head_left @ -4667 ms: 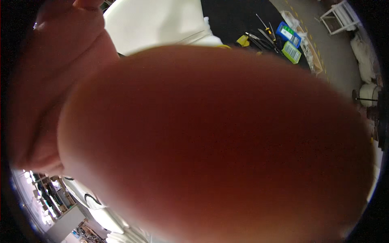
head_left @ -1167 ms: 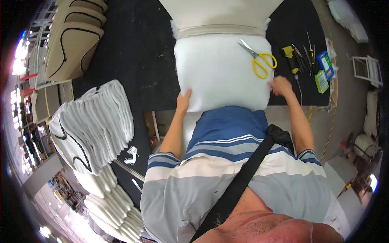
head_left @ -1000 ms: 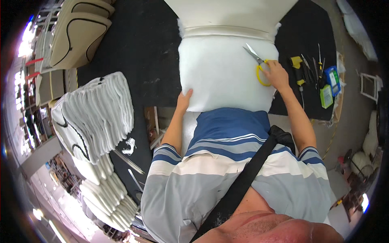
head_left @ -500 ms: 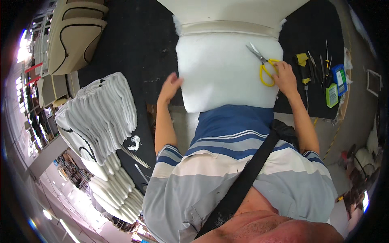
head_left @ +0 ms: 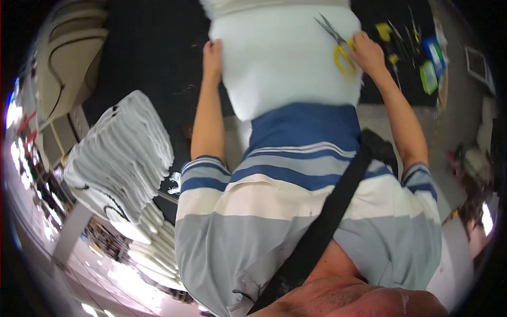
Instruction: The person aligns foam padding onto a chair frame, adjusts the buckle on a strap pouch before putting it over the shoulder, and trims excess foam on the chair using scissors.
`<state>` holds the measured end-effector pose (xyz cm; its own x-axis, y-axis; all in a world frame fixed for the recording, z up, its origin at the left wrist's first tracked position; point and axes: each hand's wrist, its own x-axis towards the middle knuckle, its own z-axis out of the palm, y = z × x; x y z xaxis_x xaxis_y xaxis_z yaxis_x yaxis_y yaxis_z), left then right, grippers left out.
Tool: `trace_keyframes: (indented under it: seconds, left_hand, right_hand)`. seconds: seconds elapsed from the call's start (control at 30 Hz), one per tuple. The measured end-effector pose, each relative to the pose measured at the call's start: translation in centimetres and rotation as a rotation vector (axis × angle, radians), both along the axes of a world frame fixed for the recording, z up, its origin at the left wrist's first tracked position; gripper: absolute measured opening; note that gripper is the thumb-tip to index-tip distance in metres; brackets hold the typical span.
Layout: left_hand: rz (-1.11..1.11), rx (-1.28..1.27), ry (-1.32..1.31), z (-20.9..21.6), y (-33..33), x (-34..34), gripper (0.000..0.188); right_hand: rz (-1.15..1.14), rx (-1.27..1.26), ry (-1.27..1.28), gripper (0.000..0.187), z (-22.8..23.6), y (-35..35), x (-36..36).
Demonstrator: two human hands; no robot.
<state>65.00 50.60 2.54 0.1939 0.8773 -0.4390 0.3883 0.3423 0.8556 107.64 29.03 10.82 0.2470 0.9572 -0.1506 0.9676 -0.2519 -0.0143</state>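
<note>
In front of me a white padded piece (head_left: 285,63) lies on the black work surface, its near edge against my body. My left hand (head_left: 212,57) is closed on the padding's left edge. At the right edge my right hand (head_left: 368,54) is closed round one yellow handle loop of a pair of scissors (head_left: 343,53). The scissors lie over the padding, blades apart a little and pointing away to the left. Whether my right fingers also grip the padding's edge, I cannot tell. A cream band (head_left: 274,6) crosses the padding's far end.
Hand tools, among them a yellow-and-black one (head_left: 384,33), lie to the right beside a green box (head_left: 429,76) and a blue box (head_left: 434,53). A stack of white padded pieces (head_left: 124,153) stands at left, with beige pieces with black trim (head_left: 74,63) beyond.
My left hand has gone from hovering open beside the padding to holding its left edge farther forward. My right hand and the scissors have shifted forward along the padding. The view has tilted.
</note>
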Motion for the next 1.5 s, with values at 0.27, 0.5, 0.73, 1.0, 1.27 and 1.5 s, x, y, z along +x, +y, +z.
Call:
trace_keyframes:
  seconds: [0.27, 0.5, 0.73, 1.0, 1.27, 1.5]
  left_hand:
    - [0.307, -0.464, -0.156, 2.1, -11.6, -4.0, 0.082]
    - [0.286, -0.440, -0.257, 2.0, -14.1, -1.9, 0.076]
    - [0.284, -0.331, -0.197, 0.1, -20.4, 0.2, 0.082]
    - [0.294, -0.421, -0.171, 3.4, -17.8, -0.8, 0.065]
    - [0.355, -0.143, -0.169, 1.4, -5.3, -0.7, 0.069]
    - [0.247, -0.029, 0.472, -0.5, -0.9, 6.5, 0.068]
  right_hand:
    - [-0.407, -0.067, 1.020, 0.026, 9.8, -1.1, -0.3]
    - [-0.438, 0.091, 1.719, 0.041, 2.3, -4.0, -2.3]
    - [-0.438, -0.170, 1.773, 0.051, 0.8, -7.9, -7.0]
    - [-0.535, -0.197, 1.751, 0.060, 3.5, -8.0, -9.5]
    - [-0.469, -0.355, 1.766, 0.067, 5.3, -6.6, -10.5]
    - [-0.402, -0.432, 1.770, 0.072, 5.2, -1.8, -6.3]
